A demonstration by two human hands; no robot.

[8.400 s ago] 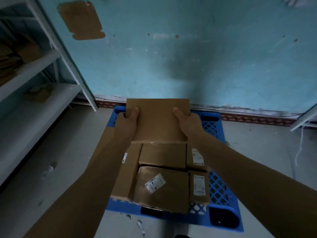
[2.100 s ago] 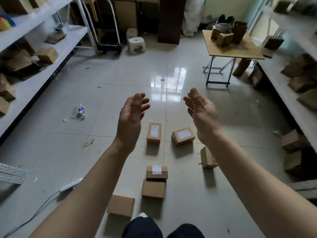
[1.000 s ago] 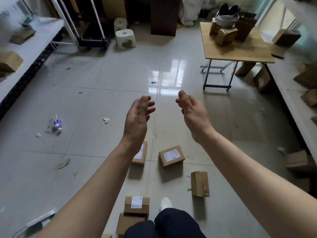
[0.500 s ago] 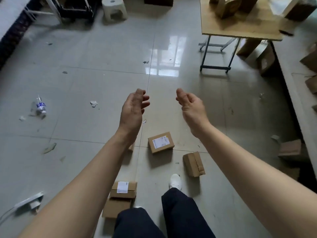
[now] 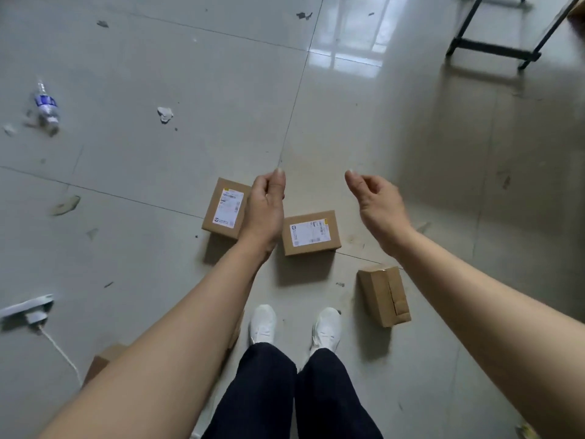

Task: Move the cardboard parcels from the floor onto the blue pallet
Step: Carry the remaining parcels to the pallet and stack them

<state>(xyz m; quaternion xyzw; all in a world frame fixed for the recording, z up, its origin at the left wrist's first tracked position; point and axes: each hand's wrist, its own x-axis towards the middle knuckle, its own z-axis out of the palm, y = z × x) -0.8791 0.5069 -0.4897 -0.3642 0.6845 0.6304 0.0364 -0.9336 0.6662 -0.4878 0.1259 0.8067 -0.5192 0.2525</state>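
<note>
Three cardboard parcels lie on the floor (image 5: 152,274) ahead of the shoes (image 5: 262,323): a labelled parcel (image 5: 225,211) at eleven o'clock, a second labelled parcel (image 5: 311,232) at twelve, a plain parcel (image 5: 384,294) at two. The left hand (image 5: 266,210) and right hand (image 5: 376,207) hover above them, fingers loosely curled, holding nothing; the blue pallet is out of view. Better to crouch and clasp the twelve o'clock one from both sides.

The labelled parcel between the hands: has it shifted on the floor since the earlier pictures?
No. The labelled parcel still sits on the same tile seam, the plain parcel just nearer and to its right; only the view has shifted.
</note>
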